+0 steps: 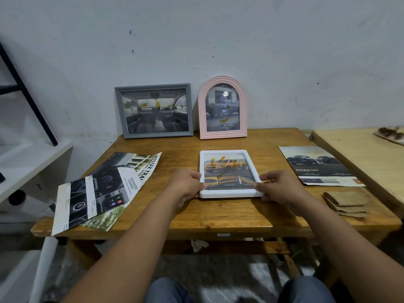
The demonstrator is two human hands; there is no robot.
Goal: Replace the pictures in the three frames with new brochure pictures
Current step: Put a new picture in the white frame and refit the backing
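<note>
White frame [229, 194] lies flat on the table [218, 217]; left hand [185, 184] and right hand [278, 188] grip its side edges, fingers curled around them.

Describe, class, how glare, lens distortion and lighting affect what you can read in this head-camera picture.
Head view: bright glare spots on the glass of the pink arched frame hide part of its picture; yellowish reflections streak the grey frame and the white frame. The wide-angle lens bows the table edges and stretches the forearms. Light is dim and even, shadows soft; small brochure text is too blurred to read.
</note>
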